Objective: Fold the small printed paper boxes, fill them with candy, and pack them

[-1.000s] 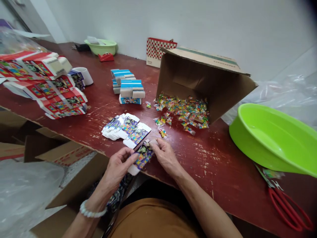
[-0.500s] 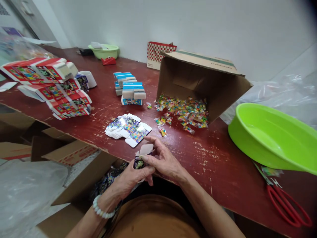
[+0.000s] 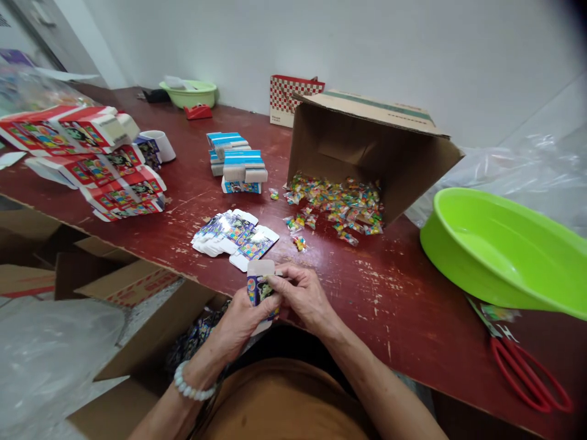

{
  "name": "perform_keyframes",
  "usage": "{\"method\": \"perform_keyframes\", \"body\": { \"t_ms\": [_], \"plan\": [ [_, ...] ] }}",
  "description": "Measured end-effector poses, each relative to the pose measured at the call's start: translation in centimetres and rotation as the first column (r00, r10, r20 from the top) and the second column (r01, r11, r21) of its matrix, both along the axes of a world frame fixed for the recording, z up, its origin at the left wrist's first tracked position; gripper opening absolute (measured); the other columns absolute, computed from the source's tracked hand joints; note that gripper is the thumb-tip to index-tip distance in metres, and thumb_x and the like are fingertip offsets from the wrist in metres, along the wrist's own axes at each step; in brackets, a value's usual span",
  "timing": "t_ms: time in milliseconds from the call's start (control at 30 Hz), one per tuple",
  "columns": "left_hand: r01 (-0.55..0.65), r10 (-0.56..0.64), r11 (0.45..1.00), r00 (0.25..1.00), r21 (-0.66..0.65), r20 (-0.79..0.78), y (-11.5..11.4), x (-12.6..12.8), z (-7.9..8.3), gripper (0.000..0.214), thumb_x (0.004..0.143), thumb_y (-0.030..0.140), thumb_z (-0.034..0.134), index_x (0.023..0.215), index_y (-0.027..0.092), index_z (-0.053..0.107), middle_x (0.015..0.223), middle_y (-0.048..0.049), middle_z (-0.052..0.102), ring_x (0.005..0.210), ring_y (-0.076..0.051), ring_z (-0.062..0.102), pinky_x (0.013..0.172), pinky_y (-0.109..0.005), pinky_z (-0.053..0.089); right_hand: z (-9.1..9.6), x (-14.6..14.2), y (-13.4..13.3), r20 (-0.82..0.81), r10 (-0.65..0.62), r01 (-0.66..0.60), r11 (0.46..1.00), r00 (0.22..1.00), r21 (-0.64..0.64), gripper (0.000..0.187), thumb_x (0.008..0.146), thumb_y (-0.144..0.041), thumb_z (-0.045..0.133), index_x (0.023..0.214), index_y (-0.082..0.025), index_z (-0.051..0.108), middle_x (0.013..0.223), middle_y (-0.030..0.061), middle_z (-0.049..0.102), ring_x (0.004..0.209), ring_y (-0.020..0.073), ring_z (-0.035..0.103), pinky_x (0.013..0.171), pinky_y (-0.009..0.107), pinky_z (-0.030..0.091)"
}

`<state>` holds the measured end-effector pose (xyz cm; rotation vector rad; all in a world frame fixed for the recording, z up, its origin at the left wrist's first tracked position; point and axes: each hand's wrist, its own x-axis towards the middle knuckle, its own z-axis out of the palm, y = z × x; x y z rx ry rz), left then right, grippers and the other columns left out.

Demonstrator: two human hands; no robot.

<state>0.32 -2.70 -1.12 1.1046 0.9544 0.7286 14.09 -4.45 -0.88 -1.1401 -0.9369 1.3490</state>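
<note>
A small purple printed carton (image 3: 255, 286) with white flaps is held upright at the table's front edge. My left hand (image 3: 247, 315) grips its lower part, thumb across the printed face. My right hand (image 3: 300, 296) pinches its upper right side; the fingers behind the carton are partly hidden. Just beyond lies a loose pile of flat purple cartons (image 3: 227, 232). Small wrapped candies (image 3: 337, 201) spill out of a cardboard box (image 3: 367, 137) tipped on its side, and a few lie nearer my right hand.
Red carton bundles (image 3: 110, 159) are stacked at left, blue bundles (image 3: 241, 165) mid-table. A green basin (image 3: 495, 263) and red-handled scissors (image 3: 527, 373) are at right. Below the front edge stands an open cardboard box (image 3: 151, 336) with dark printed items. A checkered bag (image 3: 293, 101) stands by the wall.
The carton has turned so that its printed face and top flap stand upright towards me. My right fingers have drawn in from spread to a pinch on its side.
</note>
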Motion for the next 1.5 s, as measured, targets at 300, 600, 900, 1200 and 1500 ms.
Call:
{"method": "perform_keyframes", "body": {
  "t_ms": [300, 600, 900, 1200, 1500],
  "plan": [
    [-0.095, 0.104, 0.992, 0.987, -0.080, 0.121, -0.6, 0.0, -0.1, 0.047, 0.077, 0.044, 0.074, 0.112, 0.015, 0.062, 0.079, -0.0026, 0.071, 0.057, -0.013, 0.062, 0.057, -0.025, 0.053, 0.1, -0.3, -0.5, -0.047, 0.017, -0.014, 0.998, 0.999, 0.066, 0.034, 0.081, -0.036, 0.067, 0.111, -0.021, 0.065, 0.092, 0.0027, 0.068, 0.070, 0.0147, 0.061, 0.064, 0.028, 0.053],
    [-0.253, 0.267, 0.927, 0.964, 0.277, -0.012, -0.6, 0.2, 0.1, 0.069, 0.074, 0.029, 0.077, 0.134, 0.025, 0.042, 0.100, -0.0026, 0.070, 0.084, -0.017, 0.068, 0.077, -0.026, 0.054, -0.6, -0.5, -0.6, 0.215, -0.263, 0.216, 0.952, 0.941, 0.218, 0.036, 0.081, -0.022, 0.062, 0.115, -0.023, 0.050, 0.088, 0.0000, 0.062, 0.077, 0.0148, 0.059, 0.072, 0.028, 0.048],
    [-0.092, 0.085, 0.993, 0.992, 0.080, 0.089, 0.0, -1.0, 0.1, 0.032, 0.077, 0.034, 0.075, 0.102, 0.020, 0.061, 0.088, -0.0020, 0.071, 0.076, -0.015, 0.064, 0.065, -0.022, 0.051, -0.8, 0.5, -0.1, -0.009, -0.097, 0.097, 0.993, 0.995, 0.069, 0.024, 0.079, -0.040, 0.071, 0.082, -0.018, 0.062, 0.076, -0.0006, 0.061, 0.068, 0.0123, 0.053, 0.066, 0.026, 0.045],
    [-0.040, 0.050, 0.973, 0.998, 0.229, -0.035, 0.8, -1.2, 0.3, 0.023, 0.082, 0.037, 0.071, 0.096, 0.020, 0.062, 0.092, -0.0022, 0.071, 0.083, -0.017, 0.064, 0.074, -0.025, 0.051, -0.3, 1.7, 0.5, -0.056, 0.010, -0.010, 1.000, 0.998, 0.002, 0.034, 0.068, -0.034, 0.082, 0.094, -0.017, 0.068, 0.076, -0.0013, 0.065, 0.066, 0.0118, 0.059, 0.067, 0.025, 0.046],
    [0.097, -0.039, 0.958, 0.976, -0.271, 0.213, -0.4, -0.1, 0.8, 0.052, 0.084, 0.061, 0.059, 0.114, 0.018, 0.054, 0.078, -0.0039, 0.070, 0.048, -0.016, 0.064, 0.045, -0.025, 0.048, -0.3, 1.7, -0.2, 0.226, -0.027, -0.013, 0.985, 0.974, 0.174, 0.024, 0.082, -0.043, 0.070, 0.085, -0.019, 0.072, 0.075, 0.0006, 0.066, 0.055, 0.0101, 0.056, 0.057, 0.024, 0.047]
  ]
}}
